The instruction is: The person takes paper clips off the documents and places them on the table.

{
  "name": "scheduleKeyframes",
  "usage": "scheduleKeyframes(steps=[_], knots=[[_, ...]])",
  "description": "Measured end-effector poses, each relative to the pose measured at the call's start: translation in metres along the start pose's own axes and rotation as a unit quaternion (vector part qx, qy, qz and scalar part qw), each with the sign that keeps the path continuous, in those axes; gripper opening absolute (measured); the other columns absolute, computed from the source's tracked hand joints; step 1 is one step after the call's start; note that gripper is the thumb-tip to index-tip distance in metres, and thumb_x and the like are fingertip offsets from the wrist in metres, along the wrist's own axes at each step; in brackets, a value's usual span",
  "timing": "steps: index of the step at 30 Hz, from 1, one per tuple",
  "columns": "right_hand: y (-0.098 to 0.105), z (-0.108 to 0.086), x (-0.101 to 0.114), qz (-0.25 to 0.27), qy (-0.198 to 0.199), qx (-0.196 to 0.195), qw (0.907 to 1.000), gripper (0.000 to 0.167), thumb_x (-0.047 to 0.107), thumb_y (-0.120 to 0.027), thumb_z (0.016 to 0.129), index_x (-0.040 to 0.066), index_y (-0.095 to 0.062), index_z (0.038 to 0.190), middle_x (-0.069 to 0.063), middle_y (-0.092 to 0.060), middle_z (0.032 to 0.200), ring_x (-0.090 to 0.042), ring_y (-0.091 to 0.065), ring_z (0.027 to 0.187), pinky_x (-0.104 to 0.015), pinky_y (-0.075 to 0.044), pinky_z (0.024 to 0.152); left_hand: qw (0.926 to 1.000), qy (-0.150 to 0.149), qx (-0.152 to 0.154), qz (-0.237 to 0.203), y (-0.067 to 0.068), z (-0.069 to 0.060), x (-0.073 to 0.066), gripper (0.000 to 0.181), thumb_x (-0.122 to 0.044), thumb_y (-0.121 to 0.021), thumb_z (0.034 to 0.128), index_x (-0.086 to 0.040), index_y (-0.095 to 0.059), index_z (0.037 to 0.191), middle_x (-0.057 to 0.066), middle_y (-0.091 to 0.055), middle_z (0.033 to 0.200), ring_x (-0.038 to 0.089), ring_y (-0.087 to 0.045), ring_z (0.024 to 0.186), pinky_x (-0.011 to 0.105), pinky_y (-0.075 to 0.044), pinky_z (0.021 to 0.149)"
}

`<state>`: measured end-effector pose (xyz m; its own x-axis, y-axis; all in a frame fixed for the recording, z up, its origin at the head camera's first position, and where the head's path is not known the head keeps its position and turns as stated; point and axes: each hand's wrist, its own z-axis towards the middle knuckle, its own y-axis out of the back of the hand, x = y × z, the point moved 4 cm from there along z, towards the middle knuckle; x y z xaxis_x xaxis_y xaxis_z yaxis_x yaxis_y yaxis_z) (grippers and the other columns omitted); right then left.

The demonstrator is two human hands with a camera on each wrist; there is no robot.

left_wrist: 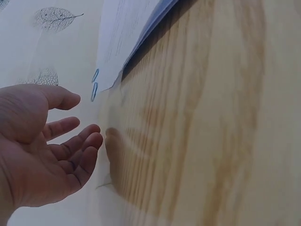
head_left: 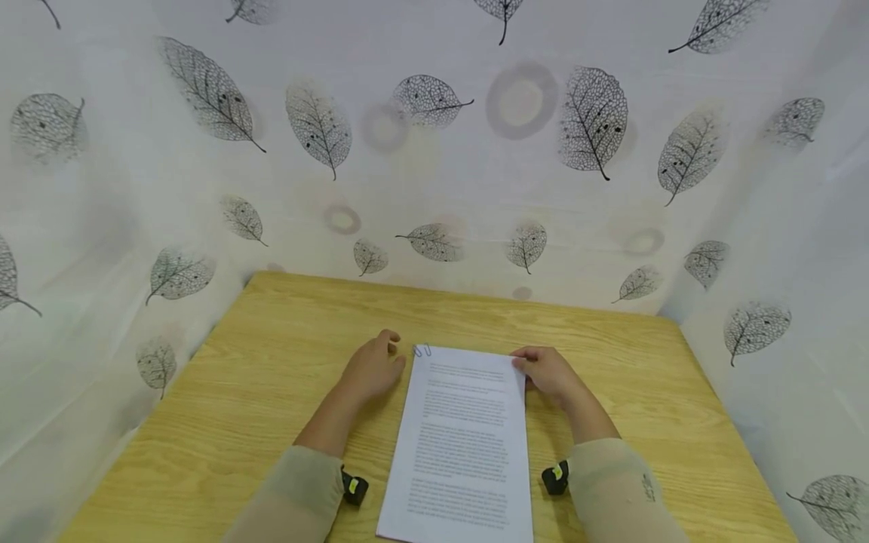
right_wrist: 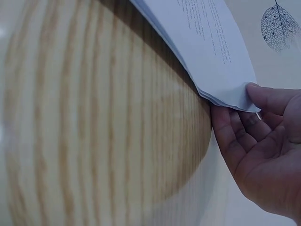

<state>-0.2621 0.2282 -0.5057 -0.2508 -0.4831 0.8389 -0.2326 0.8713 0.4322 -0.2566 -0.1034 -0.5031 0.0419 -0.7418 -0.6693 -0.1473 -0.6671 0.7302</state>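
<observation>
The bench (head_left: pixel 271 362) carries a paper stack (head_left: pixel 459 445) at near centre. The right hand (head_left: pixel 550 375) pinches its far right corner; a light, level pinch should avoid creases. The left hand (head_left: pixel 370 371), fingers loosely bent and empty, hovers beside the far left corner's two clips (head_left: pixel 428 350).

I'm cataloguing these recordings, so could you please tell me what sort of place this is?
Probably a screened-off desk space: a wood-grain table, leaf-print sheeting on three sides, and printed pages on top.
</observation>
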Motion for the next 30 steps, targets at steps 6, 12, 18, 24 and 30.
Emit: scheduleKeyframes(steps=[6, 12, 18, 24, 30], knots=[[0.0, -0.002, 0.001, 0.004, 0.003, 0.002, 1.0, 0.028, 0.008, -0.055, 0.112, -0.008, -0.067, 0.132, -0.023, -0.075, 0.119, -0.018, -0.069, 0.09, -0.03, -0.061, 0.076, 0.9979, 0.02, 0.011, -0.061, -0.007, 0.01, 0.0, 0.046, -0.031, -0.065, 0.1067, -0.014, -0.054, 0.148, 0.014, -0.071, 0.145, 0.04, -0.063, 0.14, 0.058, -0.048, 0.118], [0.0, -0.002, -0.001, 0.012, 0.0, 0.008, 0.9999, 0.031, 0.01, -0.055, 0.112, -0.008, -0.066, 0.135, -0.022, -0.075, 0.12, -0.017, -0.069, 0.09, -0.029, -0.061, 0.077, 0.9949, 0.024, 0.001, -0.098, -0.014, 0.016, -0.003, 0.041, -0.029, -0.067, 0.1067, -0.01, -0.056, 0.142, 0.015, -0.075, 0.137, 0.038, -0.068, 0.132, 0.054, -0.052, 0.113], [0.0, 0.001, -0.005, 0.014, -0.006, 0.01, 0.9998, 0.032, 0.011, -0.056, 0.112, -0.006, -0.067, 0.136, -0.021, -0.075, 0.121, -0.017, -0.07, 0.09, -0.027, -0.06, 0.076, 0.9941, 0.023, -0.028, -0.103, -0.019, 0.016, -0.005, 0.032, -0.025, -0.069, 0.1056, -0.009, -0.058, 0.131, 0.014, -0.078, 0.128, 0.034, -0.073, 0.121, 0.051, -0.055, 0.105], [0.002, 0.001, -0.004, 0.017, -0.002, 0.006, 0.9998, 0.033, 0.012, -0.056, 0.112, -0.007, -0.066, 0.138, -0.022, -0.075, 0.121, -0.017, -0.07, 0.09, -0.029, -0.06, 0.077, 0.992, 0.016, -0.043, -0.118, -0.02, 0.014, -0.011, 0.026, -0.02, -0.071, 0.1047, -0.009, -0.062, 0.127, 0.013, -0.078, 0.123, 0.031, -0.074, 0.117, 0.048, -0.057, 0.103], [0.001, 0.003, -0.009, 0.018, -0.006, 0.007, 0.9998, 0.033, 0.013, -0.057, 0.112, -0.006, -0.067, 0.137, -0.02, -0.076, 0.121, -0.016, -0.07, 0.09, -0.029, -0.06, 0.078, 0.9921, 0.02, -0.045, -0.115, -0.022, 0.013, -0.012, 0.025, -0.019, -0.071, 0.1043, -0.01, -0.063, 0.127, 0.012, -0.078, 0.12, 0.028, -0.074, 0.111, 0.044, -0.059, 0.096]])
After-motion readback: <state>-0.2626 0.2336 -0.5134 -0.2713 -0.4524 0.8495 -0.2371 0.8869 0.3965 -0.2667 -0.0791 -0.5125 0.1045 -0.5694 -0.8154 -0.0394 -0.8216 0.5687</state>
